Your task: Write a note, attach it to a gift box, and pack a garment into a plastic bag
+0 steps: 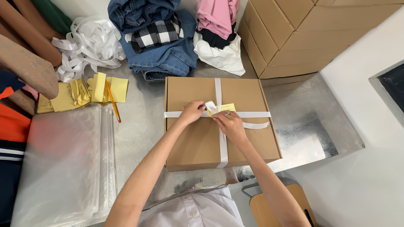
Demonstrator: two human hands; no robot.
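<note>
I see flat brown cardboard box (198,138) at tabletop (143,126) centre, crossed by white ribbon (252,114). Both hands at crossing: left hand (191,112) pinching ribbon loop from 9 o'clock, right hand (229,125) pinching from 5 o'clock. Small yellow note (228,107) just at 12 of right hand.

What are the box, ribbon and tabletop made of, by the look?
Box: likely cardboard, matte brown, with folded edges. Ribbon: flat white band, faint sheen, fabric or plastic; cannot tell which. Both hands, left and right, pinch it at the crossing. Tabletop: probably sheet metal, grey, with dull smeared reflections.
</note>
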